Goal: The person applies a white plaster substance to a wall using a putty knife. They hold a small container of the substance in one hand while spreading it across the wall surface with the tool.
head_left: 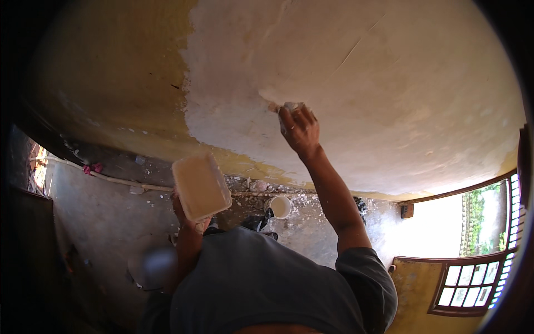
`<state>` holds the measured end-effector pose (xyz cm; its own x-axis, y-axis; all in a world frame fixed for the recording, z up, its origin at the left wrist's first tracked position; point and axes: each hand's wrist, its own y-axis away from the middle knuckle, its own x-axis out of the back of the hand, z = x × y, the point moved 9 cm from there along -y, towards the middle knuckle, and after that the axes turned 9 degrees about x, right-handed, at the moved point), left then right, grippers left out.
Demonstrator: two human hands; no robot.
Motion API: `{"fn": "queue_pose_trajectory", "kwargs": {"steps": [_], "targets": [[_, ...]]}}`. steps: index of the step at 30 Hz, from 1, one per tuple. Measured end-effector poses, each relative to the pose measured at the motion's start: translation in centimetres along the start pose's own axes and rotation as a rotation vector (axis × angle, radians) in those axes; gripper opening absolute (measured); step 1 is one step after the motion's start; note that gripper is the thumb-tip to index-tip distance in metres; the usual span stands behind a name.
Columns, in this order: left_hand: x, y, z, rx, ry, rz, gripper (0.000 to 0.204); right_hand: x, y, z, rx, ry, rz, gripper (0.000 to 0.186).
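One outstretched right hand [301, 129] grips pale object [290, 106] at wall [389, 83] | left hand [202, 225], lower, grips tub [214, 212]

Room under renovation, half-coated wall [356, 83], debris-flecked floor [108, 192], paned window [466, 284]

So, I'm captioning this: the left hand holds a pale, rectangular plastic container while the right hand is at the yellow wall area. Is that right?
Not quite: the head view shows the right hand at the whitish-coated wall area, not the yellow area. The left hand does hold the pale, rectangular plastic container.
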<state>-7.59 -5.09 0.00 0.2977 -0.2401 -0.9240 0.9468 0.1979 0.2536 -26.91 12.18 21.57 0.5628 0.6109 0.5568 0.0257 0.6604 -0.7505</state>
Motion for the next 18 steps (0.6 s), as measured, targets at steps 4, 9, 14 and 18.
{"fn": "queue_pose_trajectory", "kwargs": {"steps": [4, 9, 14, 18], "targets": [[2.5, -0.6, -0.3, 0.013, -0.005, 0.051, 0.055, 4.9, -5.2, 3.7, 0.021, 0.115, 0.058, 0.026], [1.9, -0.7, -0.8, 0.057, 0.038, -0.016, 0.054, 11.7, -13.3, 7.6, 0.179, 0.325, 0.183, 0.015], [2.2, -0.7, -0.9, 0.062, 0.057, 0.038, 0.056, 22.1, -20.9, 13.6, -0.05, 0.259, 0.23, 0.02], [-0.4, -0.5, -0.4, -0.025, -0.035, 0.021, 0.056, 25.0, -20.0, 14.1, 0.056, 0.489, 0.159, 0.023]]}}
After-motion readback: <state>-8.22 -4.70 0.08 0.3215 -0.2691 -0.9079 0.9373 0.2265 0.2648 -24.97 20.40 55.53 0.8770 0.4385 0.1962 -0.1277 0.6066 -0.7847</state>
